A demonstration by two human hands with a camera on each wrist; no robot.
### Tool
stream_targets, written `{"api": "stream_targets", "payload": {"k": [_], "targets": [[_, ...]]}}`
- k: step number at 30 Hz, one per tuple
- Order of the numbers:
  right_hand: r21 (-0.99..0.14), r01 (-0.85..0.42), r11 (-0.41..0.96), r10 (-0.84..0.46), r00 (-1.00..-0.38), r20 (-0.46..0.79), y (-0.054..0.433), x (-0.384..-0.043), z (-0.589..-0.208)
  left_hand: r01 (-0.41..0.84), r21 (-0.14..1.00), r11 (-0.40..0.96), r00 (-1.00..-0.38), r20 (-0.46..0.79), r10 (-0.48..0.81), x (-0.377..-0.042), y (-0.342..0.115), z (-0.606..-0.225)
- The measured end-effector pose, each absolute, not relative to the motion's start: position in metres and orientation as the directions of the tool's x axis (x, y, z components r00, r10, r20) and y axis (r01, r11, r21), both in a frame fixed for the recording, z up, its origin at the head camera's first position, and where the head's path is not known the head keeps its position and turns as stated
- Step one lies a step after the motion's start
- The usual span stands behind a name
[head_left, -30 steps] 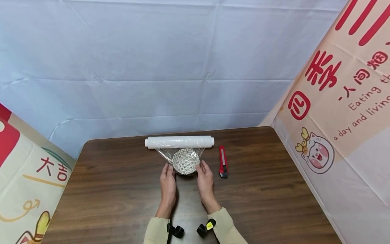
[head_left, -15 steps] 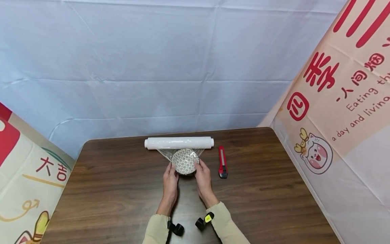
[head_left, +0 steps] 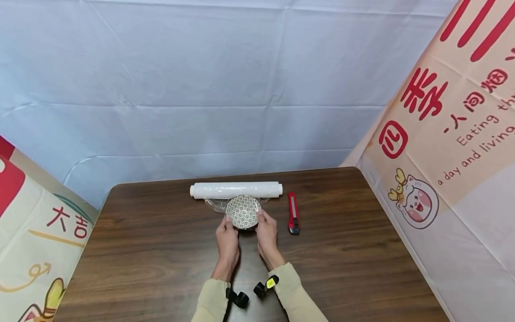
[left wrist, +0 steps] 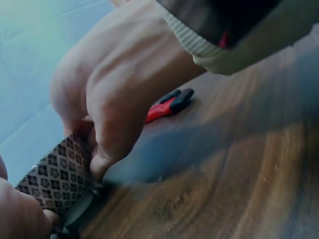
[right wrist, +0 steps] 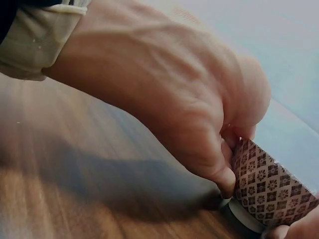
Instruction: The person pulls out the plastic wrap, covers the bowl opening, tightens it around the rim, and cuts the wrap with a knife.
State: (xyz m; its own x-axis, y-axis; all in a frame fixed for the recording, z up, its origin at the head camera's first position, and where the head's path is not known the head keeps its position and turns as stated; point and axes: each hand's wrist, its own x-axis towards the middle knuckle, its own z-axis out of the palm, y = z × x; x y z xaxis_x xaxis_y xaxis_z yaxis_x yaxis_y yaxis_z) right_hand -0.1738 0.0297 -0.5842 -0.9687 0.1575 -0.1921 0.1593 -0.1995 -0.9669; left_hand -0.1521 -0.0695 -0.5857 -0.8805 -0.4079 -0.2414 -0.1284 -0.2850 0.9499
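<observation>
A round bowl [head_left: 243, 212] with a small repeating pattern stands upright on the table, clear plastic wrap [head_left: 216, 205] lying over its top and running back to the white roll of plastic wrap [head_left: 236, 190]. My left hand [head_left: 228, 241] grips the bowl's near left side, thumb at the rim. On the near right side, my right hand [head_left: 267, 235] grips it the same way. Dark diamond shapes cover the bowl's outer wall [left wrist: 60, 174] in the left wrist view, which shows the right hand [left wrist: 107, 89] across from the camera. Fingers under the bowl's side are partly hidden.
A red utility knife [head_left: 294, 213] lies right of the bowl, its black end toward the near side. The brown wooden table [head_left: 153, 250] ends just behind the roll, where a pale cloth backdrop [head_left: 201, 89] hangs. Printed banners [head_left: 454, 147] flank both sides.
Both hands have drawn closer together around the bowl's near side. The plastic wrap between bowl and roll, earlier stretched taut, now looks slacker and crumpled. The knife has stayed put.
</observation>
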Motion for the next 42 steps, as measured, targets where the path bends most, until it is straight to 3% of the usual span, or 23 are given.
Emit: {"api": "stream_targets", "payload": {"k": [20,31,33,36,39,42], "targets": [[-0.973,0.128,-0.194,0.266,-0.947,-0.178,0.025,-0.180,-0.580,-0.161,0.945,-0.284,-0.829,-0.285,-0.482,-0.156,-0.075,-0.571],[-0.943,0.272,-0.193,0.188,-0.933,-0.308,0.039,-0.182,-0.573,-0.258,0.922,-0.290,-0.870,-0.352,-0.344,-0.156,-0.092,-0.568],[-0.944,0.280,-0.172,0.154,-0.939,-0.307,0.044,-0.182,-0.571,-0.286,0.927,-0.242,-0.875,-0.356,-0.328,-0.155,-0.095,-0.566],[-0.961,0.257,-0.105,0.100,-0.958,-0.268,0.051,-0.180,-0.568,-0.283,0.957,-0.059,-0.899,-0.286,-0.332,-0.153,-0.098,-0.561],[-0.980,0.197,0.040,0.019,-0.980,-0.196,0.060,-0.178,-0.568,-0.212,0.960,0.183,-0.938,-0.147,-0.312,-0.147,-0.102,-0.558],[-0.965,0.131,0.227,-0.070,-0.986,-0.151,0.070,-0.177,-0.566,-0.129,0.932,0.340,-0.968,-0.045,-0.246,-0.142,-0.107,-0.559]]}}
